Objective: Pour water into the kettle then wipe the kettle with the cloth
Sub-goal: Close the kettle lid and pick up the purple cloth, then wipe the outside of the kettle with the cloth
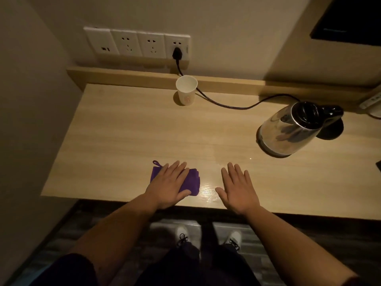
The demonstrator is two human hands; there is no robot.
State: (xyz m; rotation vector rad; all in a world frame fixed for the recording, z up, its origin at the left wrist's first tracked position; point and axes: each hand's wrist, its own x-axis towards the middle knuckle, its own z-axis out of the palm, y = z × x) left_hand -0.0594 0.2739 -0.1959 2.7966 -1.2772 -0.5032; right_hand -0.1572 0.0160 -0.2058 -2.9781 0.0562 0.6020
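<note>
Both hands lie flat, left hand (pixel 168 185) on the cloth (pixel 194 182), right hand (pixel 237 188) spread on the desk (pixel 123 141) (nothing started); next, fetch the cup (pixel 186 89) for the kettle (pixel 288 129).

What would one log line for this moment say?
left hand: flat on cloth | right hand: flat on desk | cup: upright at back | kettle: right, untouched | stage: nothing picked up

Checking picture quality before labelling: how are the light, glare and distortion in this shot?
Head view: dim, warm light; glare patch on the table between the hands; reflections streak the kettle; the cup casts a soft shadow; wide-angle lens bends the table's edges.
</note>
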